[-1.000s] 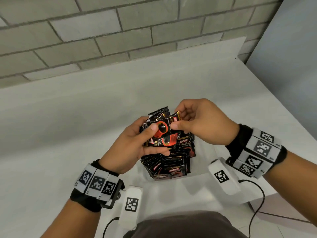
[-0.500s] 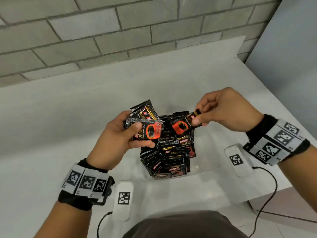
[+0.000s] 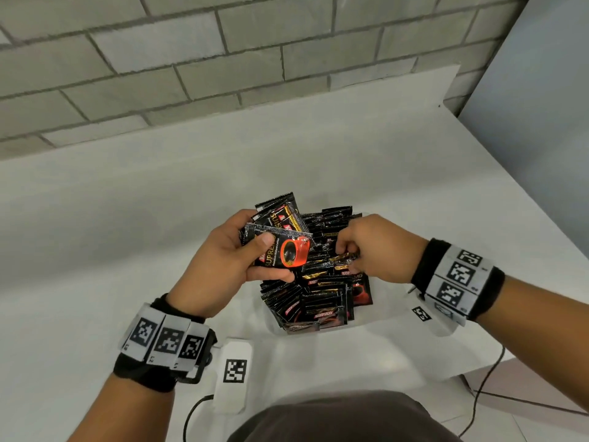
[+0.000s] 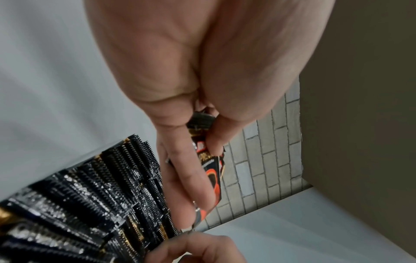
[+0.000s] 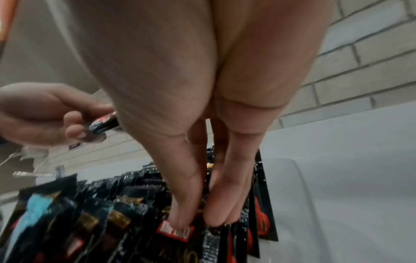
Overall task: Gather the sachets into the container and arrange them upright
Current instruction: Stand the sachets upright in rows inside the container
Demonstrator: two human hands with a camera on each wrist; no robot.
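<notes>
Above the container [image 3: 376, 320], left grip [image 3: 223, 266] grasps loose sachets [image 3: 283, 247]; right grip [image 3: 379, 247] pinches packed sachets [image 3: 322, 301]

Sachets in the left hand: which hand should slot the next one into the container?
Probably the right hand: its fingertips are already down among the upright sachets, while the left hand grips the loose sachets above the container.

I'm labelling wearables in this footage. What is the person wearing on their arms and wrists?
Both forearms are bare, without sleeves or gloves. The left hand and right hand each have a black wristband wrapped by a white band of square black-and-white fiducial tags. A white block with another tag hangs below the left wrist, trailing a black cable.
</notes>
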